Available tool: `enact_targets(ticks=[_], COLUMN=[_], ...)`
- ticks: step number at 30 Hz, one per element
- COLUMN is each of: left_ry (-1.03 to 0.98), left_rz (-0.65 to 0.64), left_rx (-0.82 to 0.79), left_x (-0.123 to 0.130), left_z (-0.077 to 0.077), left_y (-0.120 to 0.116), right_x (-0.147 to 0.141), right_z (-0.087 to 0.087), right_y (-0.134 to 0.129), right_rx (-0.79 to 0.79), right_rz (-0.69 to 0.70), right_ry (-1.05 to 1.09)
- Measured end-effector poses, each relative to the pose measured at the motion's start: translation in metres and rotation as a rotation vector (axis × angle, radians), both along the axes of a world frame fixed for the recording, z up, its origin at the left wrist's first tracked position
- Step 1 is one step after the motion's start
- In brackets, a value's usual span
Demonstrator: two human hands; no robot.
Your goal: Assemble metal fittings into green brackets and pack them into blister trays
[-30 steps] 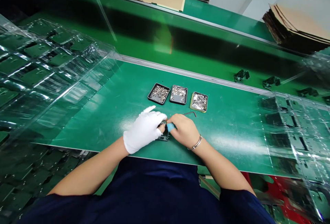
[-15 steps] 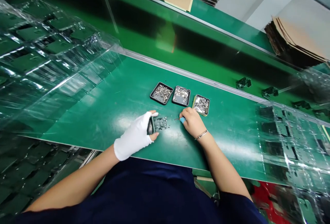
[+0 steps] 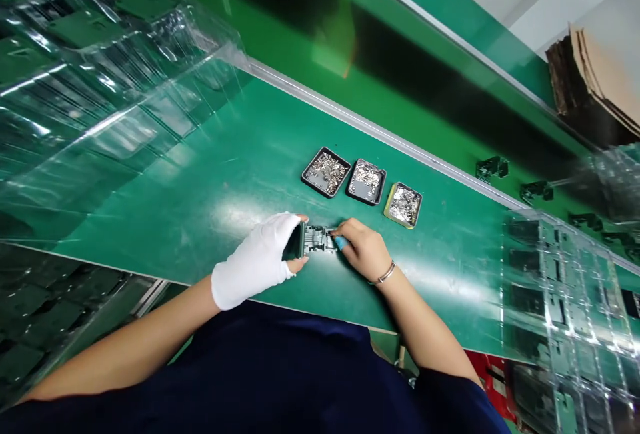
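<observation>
My left hand (image 3: pixel 260 257), in a white glove that leaves the fingertips bare, is closed round a dark green plastic housing (image 3: pixel 315 239). The slotted, open-work end of this housing points right. Against that end, my right hand (image 3: pixel 364 249) is bare, with a blue wrap on one finger and a bracelet at the wrist. Its thumb and fingers pinch a small thin metal piece, mostly hidden by the fingertips. Beyond the hands stand a left dark tray (image 3: pixel 309 183), a middle dark tray (image 3: pixel 381 189) and a yellow-edged tray (image 3: pixel 389 205), each holding small shiny metal parts.
Clear plastic blister trays (image 3: pixel 125 114) with green parts are stacked at the left. More blister trays (image 3: pixel 560 287) stand at the right. Several dark green parts, one a housing (image 3: pixel 492 167), line the back ledge. Cardboard sheets (image 3: pixel 595 87) rest upper right. The green bench (image 3: pixel 200 207) lies beneath.
My right hand has moved left with the thin metal piece, from a gap beside the housing to its right end. My left hand still holds the housing. The view has tilted and shifted.
</observation>
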State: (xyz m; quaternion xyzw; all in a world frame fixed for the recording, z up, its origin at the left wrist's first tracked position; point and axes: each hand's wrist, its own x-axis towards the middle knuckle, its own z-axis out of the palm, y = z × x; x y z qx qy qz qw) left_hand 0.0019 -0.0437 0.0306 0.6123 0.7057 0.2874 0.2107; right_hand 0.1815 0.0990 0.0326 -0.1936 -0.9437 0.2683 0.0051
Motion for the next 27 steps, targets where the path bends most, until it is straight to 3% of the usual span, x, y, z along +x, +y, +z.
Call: enact_targets(ticks=[4, 11, 17, 22, 27], left_ry=[0.027, 0.054, 0.073, 0.069, 0.066], left_rz=[-0.007, -0.018, -0.024, -0.032, -0.028], left_rx=[0.001, 0.060, 0.051, 0.043, 0.033], left_x=[-0.001, -0.001, -0.001, -0.001, -0.002], left_z=[0.002, -0.002, -0.003, -0.003, -0.004], left_y=[0.000, -0.001, -0.001, -0.001, -0.001], right_x=[-0.002, 0.006, 0.007, 0.004, 0.008], right_z=[0.003, 0.003, 0.006, 0.011, 0.008], right_y=[-0.004, 0.006, 0.001, -0.005, 0.001], right_rx=[0.046, -0.150, -0.046, -0.015, -0.142], right_rz=[-0.022, 0.013, 0.084, 0.048, 0.038], right_ry=[-0.115, 0.036, -0.062, -0.163, -0.077])
